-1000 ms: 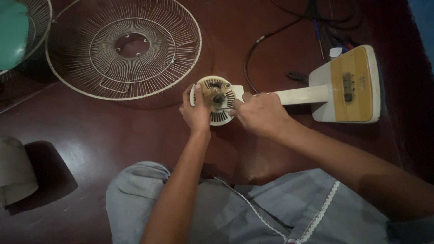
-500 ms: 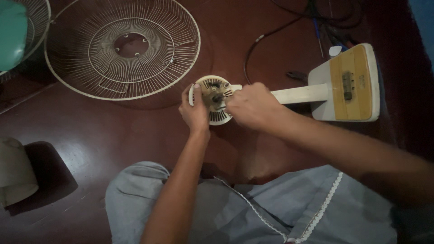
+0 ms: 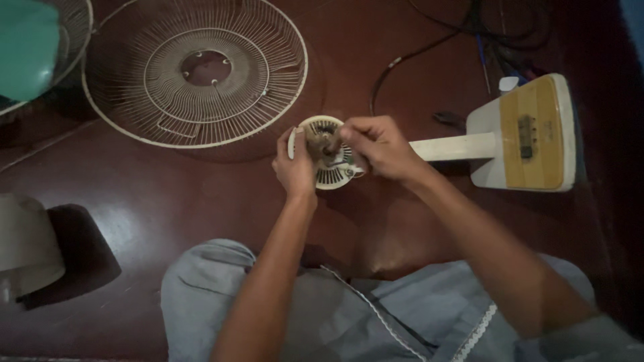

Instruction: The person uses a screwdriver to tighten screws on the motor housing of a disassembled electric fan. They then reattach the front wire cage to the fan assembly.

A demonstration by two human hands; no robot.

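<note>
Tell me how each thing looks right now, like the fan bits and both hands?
Fan motor: bare, no blade or grille on it, held up off the floor.
Left hand: gripping the motor's left side.
Right hand: fingers pinched at the motor's middle.
Wire grille: taken off, lying flat on the floor.
Fan base: tipped over on its side.
Green blade: off the fan, at the top left.
Black cord: loose on the floor.
</note>
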